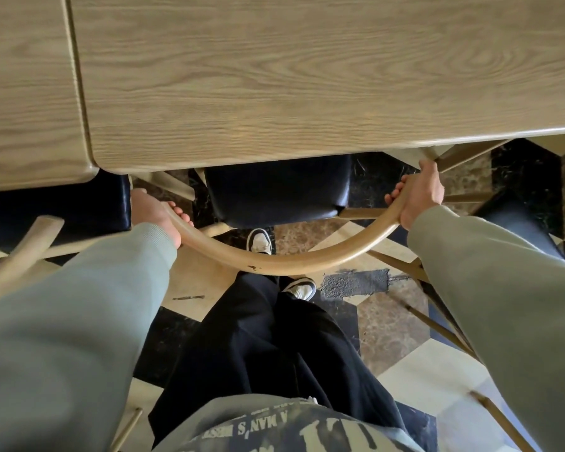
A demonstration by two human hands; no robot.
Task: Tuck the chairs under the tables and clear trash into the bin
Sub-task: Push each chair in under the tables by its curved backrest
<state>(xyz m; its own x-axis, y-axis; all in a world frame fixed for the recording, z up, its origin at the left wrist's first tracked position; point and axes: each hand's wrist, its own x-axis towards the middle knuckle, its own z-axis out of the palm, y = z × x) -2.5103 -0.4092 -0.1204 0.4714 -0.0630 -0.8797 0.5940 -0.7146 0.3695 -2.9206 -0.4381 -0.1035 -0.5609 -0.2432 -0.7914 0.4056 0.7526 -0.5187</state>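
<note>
Head view. I am gripping the chair's curved wooden back rail [284, 261] at both ends: my left hand [155, 216] is wrapping it fully, fingers curled underneath; my right hand [419, 195] is clasping it likewise, thumb uppermost. The chair's black seat [274, 190] is lying partly beneath the wooden table [274, 76], its rear edge showing.
</note>
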